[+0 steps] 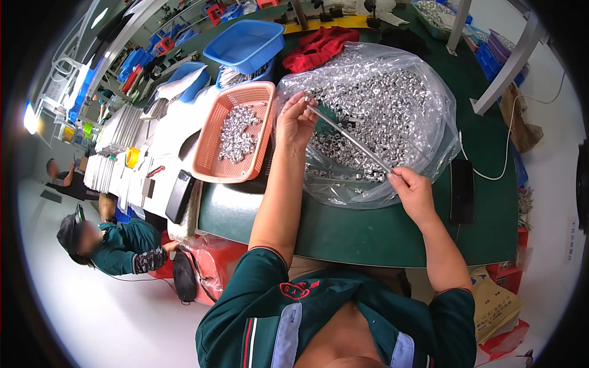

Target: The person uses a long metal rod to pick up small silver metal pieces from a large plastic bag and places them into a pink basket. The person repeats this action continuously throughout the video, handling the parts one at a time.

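A thin straight metal rod (351,138) slants down from left to right between my hands. My right hand (415,194) is closed on its lower end, thumb and fingers pinched together. At the upper end my left hand (296,120) is closed, with a small silvery metal piece (308,99) at its fingertips, right by the rod's tip. Whether the rod enters that piece is too small to tell. Beneath the rod spreads a heap of small silvery metal pieces (392,104) in a clear plastic bag (443,116), opened out on the green table (374,239).
An orange basket (204,161) with similar small pieces stands left of my left forearm. Beyond it are blue baskets (244,46) and a red cloth (318,49). A black phone (462,191) with a white cable lies at right. A co-worker (123,245) sits at left.
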